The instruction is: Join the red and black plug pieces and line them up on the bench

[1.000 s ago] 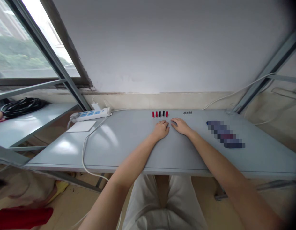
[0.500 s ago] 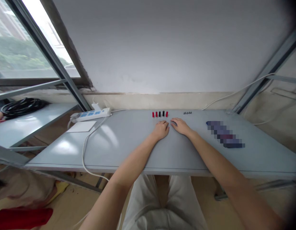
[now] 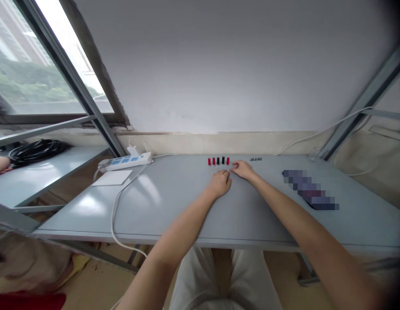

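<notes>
My left hand (image 3: 220,183) lies palm down on the grey table, its fingers resting on the surface just in front of a short row of small upright cylinders. My right hand (image 3: 242,169) is beside the row's right end, thumb and fingertips slightly apart near a red cylinder (image 3: 227,161). Nothing is visible in either hand. Two black cylinders (image 3: 220,160) stand in the middle, with two more red cylinders (image 3: 211,161) to the left. Beyond my right hand, several small dark metallic pieces (image 3: 256,159) lie in a line, too small to name.
A white power strip (image 3: 130,161) and a flat white panel (image 3: 112,178) are on the left, with a white cable (image 3: 114,211) running over the front edge. A blurred-out dark item (image 3: 310,189) lies right. Coiled black cable (image 3: 40,150) and another person's hand (image 3: 1,164) are far left.
The view has tilted up slightly, so the table sits lower in the picture. My right hand has moved away from me to the red cylinder; my left hand stays nearly in place.
</notes>
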The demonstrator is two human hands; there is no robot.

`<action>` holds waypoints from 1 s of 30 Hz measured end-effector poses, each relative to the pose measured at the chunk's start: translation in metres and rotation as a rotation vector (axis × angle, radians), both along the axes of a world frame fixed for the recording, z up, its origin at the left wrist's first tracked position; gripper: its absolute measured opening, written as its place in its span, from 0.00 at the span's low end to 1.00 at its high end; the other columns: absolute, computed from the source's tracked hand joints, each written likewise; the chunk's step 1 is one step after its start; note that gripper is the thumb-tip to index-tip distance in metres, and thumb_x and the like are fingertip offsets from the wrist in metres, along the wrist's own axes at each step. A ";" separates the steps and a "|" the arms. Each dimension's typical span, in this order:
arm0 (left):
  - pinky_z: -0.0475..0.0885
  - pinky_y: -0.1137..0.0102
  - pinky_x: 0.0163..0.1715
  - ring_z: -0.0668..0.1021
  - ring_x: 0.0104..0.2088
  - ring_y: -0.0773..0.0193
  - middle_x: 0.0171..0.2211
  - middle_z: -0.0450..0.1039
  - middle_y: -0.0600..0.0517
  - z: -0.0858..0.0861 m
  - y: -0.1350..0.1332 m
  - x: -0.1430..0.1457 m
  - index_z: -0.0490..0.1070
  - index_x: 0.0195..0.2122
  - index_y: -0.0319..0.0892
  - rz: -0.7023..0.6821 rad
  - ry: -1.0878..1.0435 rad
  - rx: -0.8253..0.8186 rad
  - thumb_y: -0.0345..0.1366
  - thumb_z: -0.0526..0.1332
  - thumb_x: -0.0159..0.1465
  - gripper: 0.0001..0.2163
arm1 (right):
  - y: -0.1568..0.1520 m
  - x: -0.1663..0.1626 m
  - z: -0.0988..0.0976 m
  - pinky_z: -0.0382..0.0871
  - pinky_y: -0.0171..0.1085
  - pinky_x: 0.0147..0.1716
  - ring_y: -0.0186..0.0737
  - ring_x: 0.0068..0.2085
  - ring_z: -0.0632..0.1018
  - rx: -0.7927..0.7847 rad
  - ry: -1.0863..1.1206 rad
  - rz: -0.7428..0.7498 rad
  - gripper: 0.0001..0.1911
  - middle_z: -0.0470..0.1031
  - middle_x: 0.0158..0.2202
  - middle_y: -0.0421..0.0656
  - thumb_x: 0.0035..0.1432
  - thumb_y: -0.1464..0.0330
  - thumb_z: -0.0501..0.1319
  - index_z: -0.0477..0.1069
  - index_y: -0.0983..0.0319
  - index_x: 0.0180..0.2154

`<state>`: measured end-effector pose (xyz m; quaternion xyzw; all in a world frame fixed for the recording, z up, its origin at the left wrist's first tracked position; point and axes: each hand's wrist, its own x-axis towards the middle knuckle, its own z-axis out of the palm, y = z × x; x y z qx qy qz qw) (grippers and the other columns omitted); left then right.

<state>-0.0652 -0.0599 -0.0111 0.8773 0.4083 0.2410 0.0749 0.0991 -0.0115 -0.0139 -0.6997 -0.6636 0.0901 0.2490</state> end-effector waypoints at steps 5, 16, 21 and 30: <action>0.65 0.61 0.51 0.72 0.47 0.58 0.43 0.71 0.41 0.002 0.003 -0.001 0.68 0.41 0.35 0.079 -0.048 -0.010 0.31 0.54 0.59 0.11 | 0.010 -0.006 0.000 0.66 0.36 0.38 0.40 0.39 0.76 -0.043 0.051 0.012 0.18 0.77 0.38 0.44 0.49 0.61 0.63 0.73 0.60 0.42; 0.67 0.61 0.49 0.74 0.44 0.59 0.41 0.74 0.44 0.003 0.005 -0.003 0.71 0.41 0.37 0.186 -0.169 -0.007 0.29 0.53 0.58 0.12 | 0.013 -0.021 -0.001 0.65 0.38 0.40 0.41 0.40 0.76 0.008 0.086 -0.056 0.13 0.77 0.38 0.44 0.50 0.62 0.60 0.73 0.59 0.38; 0.68 0.64 0.49 0.74 0.44 0.59 0.42 0.74 0.42 0.001 0.008 -0.003 0.72 0.42 0.35 0.171 -0.217 -0.024 0.29 0.52 0.59 0.13 | 0.009 -0.021 -0.002 0.65 0.36 0.36 0.39 0.36 0.76 0.024 0.096 -0.056 0.08 0.77 0.34 0.43 0.51 0.64 0.59 0.73 0.59 0.33; 0.66 0.63 0.50 0.73 0.47 0.59 0.45 0.73 0.43 0.002 0.010 -0.002 0.65 0.53 0.36 0.189 -0.324 -0.032 0.31 0.54 0.60 0.19 | -0.014 -0.014 0.004 0.63 0.35 0.35 0.39 0.35 0.75 -0.017 0.030 -0.023 0.08 0.77 0.33 0.43 0.51 0.65 0.59 0.73 0.60 0.33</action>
